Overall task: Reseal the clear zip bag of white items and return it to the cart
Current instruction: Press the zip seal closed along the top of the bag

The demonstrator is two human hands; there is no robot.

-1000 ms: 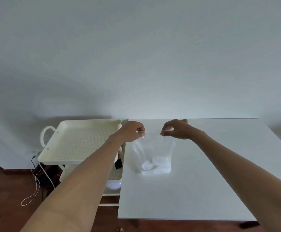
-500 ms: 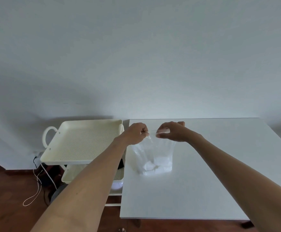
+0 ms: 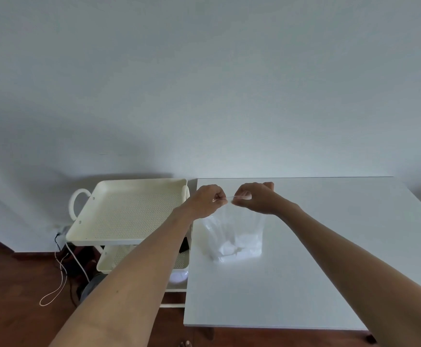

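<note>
A clear zip bag (image 3: pixel 237 234) stands upright on the white table (image 3: pixel 304 271) near its left edge, with white items heaped in its bottom. My left hand (image 3: pixel 208 200) pinches the bag's top strip at the left. My right hand (image 3: pixel 253 197) pinches the same strip just to the right, the fingertips of both hands nearly touching. The bag hangs down from the pinched strip. The cream cart (image 3: pixel 129 211) stands to the left of the table, its perforated top tray bare.
The cart has a looped handle (image 3: pixel 75 204) on its left side and lower shelves (image 3: pixel 119 256) holding some items. Cables (image 3: pixel 59 271) lie on the wooden floor under it. The wall is close behind the table and cart.
My right hand has slid left along the bag's top strip toward my left hand, closing the gap between them. The bag stays upright on the table.
</note>
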